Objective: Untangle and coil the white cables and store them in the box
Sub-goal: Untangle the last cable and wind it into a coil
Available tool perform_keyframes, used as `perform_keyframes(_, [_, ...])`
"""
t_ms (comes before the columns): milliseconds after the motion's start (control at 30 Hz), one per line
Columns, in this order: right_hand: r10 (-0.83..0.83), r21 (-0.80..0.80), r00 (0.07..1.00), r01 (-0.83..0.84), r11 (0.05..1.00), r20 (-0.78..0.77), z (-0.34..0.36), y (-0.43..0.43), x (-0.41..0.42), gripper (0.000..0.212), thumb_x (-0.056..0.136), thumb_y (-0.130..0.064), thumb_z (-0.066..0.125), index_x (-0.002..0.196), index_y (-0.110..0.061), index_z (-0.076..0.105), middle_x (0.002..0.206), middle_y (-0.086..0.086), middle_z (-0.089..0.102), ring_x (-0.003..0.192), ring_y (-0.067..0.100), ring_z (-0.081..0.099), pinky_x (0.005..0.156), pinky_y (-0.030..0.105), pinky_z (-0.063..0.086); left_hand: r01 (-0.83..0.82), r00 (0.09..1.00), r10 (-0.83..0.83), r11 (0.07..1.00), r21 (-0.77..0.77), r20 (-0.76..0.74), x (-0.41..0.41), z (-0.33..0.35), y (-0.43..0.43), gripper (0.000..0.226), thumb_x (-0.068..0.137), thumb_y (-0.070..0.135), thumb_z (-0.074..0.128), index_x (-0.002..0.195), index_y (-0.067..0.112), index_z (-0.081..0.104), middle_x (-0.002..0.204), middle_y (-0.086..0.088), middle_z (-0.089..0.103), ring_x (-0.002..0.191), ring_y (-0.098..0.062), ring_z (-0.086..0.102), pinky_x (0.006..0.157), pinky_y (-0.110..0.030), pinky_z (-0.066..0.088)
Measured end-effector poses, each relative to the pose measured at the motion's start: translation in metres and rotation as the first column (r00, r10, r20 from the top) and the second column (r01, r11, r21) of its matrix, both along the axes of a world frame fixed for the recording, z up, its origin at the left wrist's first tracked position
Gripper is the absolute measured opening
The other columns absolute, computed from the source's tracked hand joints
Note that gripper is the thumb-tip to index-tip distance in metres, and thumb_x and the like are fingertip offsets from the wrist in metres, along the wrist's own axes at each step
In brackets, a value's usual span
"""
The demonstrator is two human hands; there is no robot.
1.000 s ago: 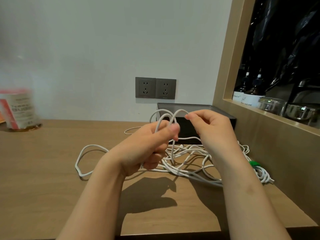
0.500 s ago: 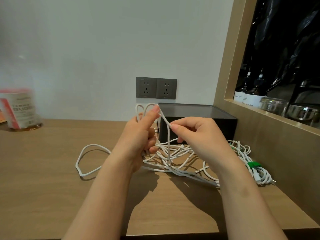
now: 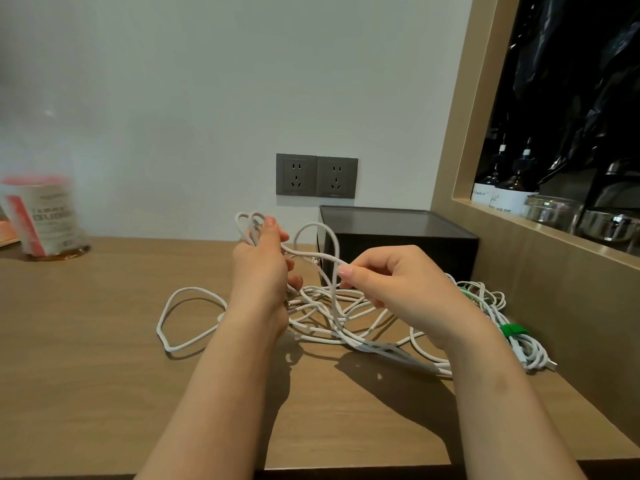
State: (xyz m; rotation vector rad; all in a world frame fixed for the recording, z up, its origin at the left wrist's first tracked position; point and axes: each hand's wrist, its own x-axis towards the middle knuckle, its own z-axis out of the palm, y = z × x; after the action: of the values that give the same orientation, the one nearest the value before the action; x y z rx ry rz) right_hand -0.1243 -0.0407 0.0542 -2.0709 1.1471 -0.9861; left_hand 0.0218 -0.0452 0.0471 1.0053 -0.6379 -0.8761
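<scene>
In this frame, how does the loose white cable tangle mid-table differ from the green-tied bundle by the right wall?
The tangle sprawls in crossing loops; the bundle is gathered compactly. The bundle wears green ties; the tangle has none. The left hand and right hand each hold strands lifted from the tangle; neither holds the bundle. Both are white and lie on the table, outside the box.

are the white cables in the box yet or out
Out: the white cables lie tangled on the table before the box, some loops in the left hand.
</scene>
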Motion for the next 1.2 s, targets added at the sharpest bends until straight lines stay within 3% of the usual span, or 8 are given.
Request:
perform_keyframes(167, [-0.062, -0.006, 0.998, 0.062, 0.998, -0.010, 0.000, -0.003, -0.009, 0.018, 0.083, -0.037, 0.065, 0.072, -0.025, 0.069, 0.051, -0.013, 0.055, 0.049, -0.004, 0.049, 0.050, 0.013, 0.042, -0.007, 0.969, -0.013, 0.997, -0.082, -0.247, -0.003, 0.003, 0.003, 0.033, 0.101, 0.037, 0.038, 0.079, 0.014, 0.046, 0.069, -0.005, 0.057, 0.051, -0.012, 0.063, 0.061, -0.036, 0.060])
perform_keyframes(300, [-0.164, -0.093, 0.984, 0.158, 0.983, -0.066, -0.001, -0.006, -0.011, 0.021, 0.078, -0.039, 0.070, 0.068, -0.021, 0.065, 0.057, -0.007, 0.057, 0.053, 0.002, 0.050, 0.054, 0.020, 0.043, 0.049, 0.865, -0.104, 0.991, -0.123, -0.492, -0.007, 0.008, 0.006, 0.038, 0.101, 0.039, 0.035, 0.075, 0.012, 0.041, 0.051, -0.002, 0.049, 0.034, -0.008, 0.053, 0.061, -0.038, 0.060])
perform_keyframes(400, [-0.221, -0.148, 0.973, 0.209, 0.967, -0.066, 0.000, -0.006, -0.013, 0.025, 0.077, -0.037, 0.072, 0.067, -0.016, 0.062, 0.057, -0.006, 0.055, 0.055, 0.005, 0.050, 0.055, 0.022, 0.043, 0.106, 0.729, -0.202, 0.977, -0.183, -0.655, 0.001, 0.010, 0.005, 0.041, 0.101, 0.040, 0.036, 0.069, 0.013, 0.035, 0.038, 0.003, 0.033, 0.026, -0.005, 0.036, 0.043, -0.025, 0.053])
perform_keyframes(500, [-0.336, -0.207, 0.940, 0.320, 0.925, -0.049, 0.001, -0.007, -0.019, 0.034, 0.084, -0.033, 0.067, 0.059, -0.015, 0.053, 0.055, -0.003, 0.051, 0.055, 0.008, 0.046, 0.052, 0.023, 0.038, 0.133, 0.623, -0.271, 0.961, -0.243, -0.734, 0.013, 0.010, 0.004, 0.045, 0.101, 0.038, 0.036, 0.063, 0.015, 0.032, 0.034, 0.006, 0.026, 0.023, -0.005, 0.026, 0.030, -0.010, 0.030])
perform_keyframes(667, [-0.468, -0.190, 0.878, 0.478, 0.858, 0.096, 0.002, -0.009, -0.039, 0.039, 0.086, -0.035, 0.064, 0.058, -0.010, 0.054, 0.057, 0.005, 0.052, 0.059, 0.016, 0.046, 0.057, 0.027, 0.039, 0.180, 0.684, -0.306, 0.950, -0.254, -0.662, 0.035, 0.011, 0.005, 0.043, 0.101, 0.037, 0.036, 0.063, 0.018, 0.034, 0.036, 0.007, 0.024, 0.025, -0.004, 0.022, 0.026, -0.014, 0.019])
perform_keyframes(900, [-0.169, 0.077, 0.985, 0.166, 0.983, 0.041, 0.013, 0.004, -0.041, 0.021, 0.083, -0.034, 0.062, 0.073, -0.016, 0.062, 0.070, 0.000, 0.058, 0.071, 0.010, 0.052, 0.062, 0.024, 0.037, 0.226, 0.842, -0.281, 0.959, -0.172, -0.461, 0.038, 0.009, 0.008, 0.034, 0.097, 0.031, 0.047, 0.068, 0.018, 0.036, 0.041, 0.007, 0.026, 0.027, -0.004, 0.021, 0.025, -0.015, 0.017])
perform_keyframes(1067, [-0.232, -0.050, 0.967, 0.238, 0.970, 0.103, 0.013, 0.003, -0.038, 0.025, 0.087, -0.039, 0.057, 0.073, -0.020, 0.065, 0.069, 0.006, 0.056, 0.071, 0.015, 0.052, 0.063, 0.026, 0.042, 0.266, 0.932, -0.281, 0.960, -0.092, -0.230, 0.030, 0.010, 0.011, 0.026, 0.097, 0.025, 0.048, 0.075, 0.017, 0.037, 0.046, 0.005, 0.032, 0.030, -0.002, 0.022, 0.026, -0.011, 0.015])
perform_keyframes(1200, [-0.226, -0.126, 0.953, 0.254, 0.959, 0.204, 0.012, 0.002, -0.030, 0.021, 0.088, -0.038, 0.056, 0.074, -0.027, 0.065, 0.071, 0.003, 0.059, 0.064, 0.006, 0.052, 0.060, 0.022, 0.041, 0.355, 0.935, -0.355, 0.935, 0.003, 0.005, 0.020, 0.008, 0.014, 0.019, 0.096, 0.024, 0.049, 0.081, 0.014, 0.042, 0.057, -0.002, 0.046, 0.034, -0.003, 0.029, 0.026, -0.012, 0.020])
